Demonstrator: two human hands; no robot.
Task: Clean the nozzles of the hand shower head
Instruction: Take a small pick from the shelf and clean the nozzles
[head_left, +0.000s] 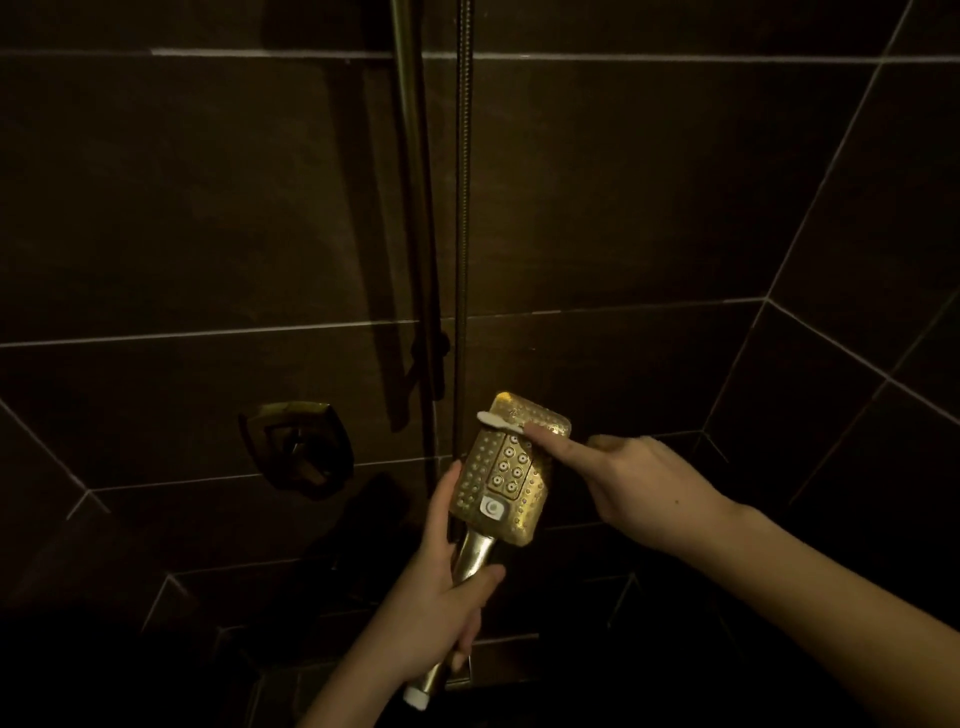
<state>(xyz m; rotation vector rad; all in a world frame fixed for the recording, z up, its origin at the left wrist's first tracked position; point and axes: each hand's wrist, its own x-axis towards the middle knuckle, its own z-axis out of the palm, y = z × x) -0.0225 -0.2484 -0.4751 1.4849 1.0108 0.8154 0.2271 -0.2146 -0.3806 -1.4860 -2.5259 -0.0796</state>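
A gold, rectangular hand shower head (506, 470) faces me, its plate dotted with rows of nozzles and a white button near the handle. My left hand (441, 587) grips its gold handle from the left, thumb up along the head's side. My right hand (628, 483) comes in from the right and holds a small white toothbrush (496, 420), with the index finger pressing along it. The brush head lies across the upper part of the nozzle plate. Most of the brush handle is hidden under the finger.
Dark tiled walls surround me in dim light. A vertical slide rail (415, 208) and a metal hose (462, 208) run down the wall behind the head. A gold mixer valve handle (296, 447) sits on the wall at the left.
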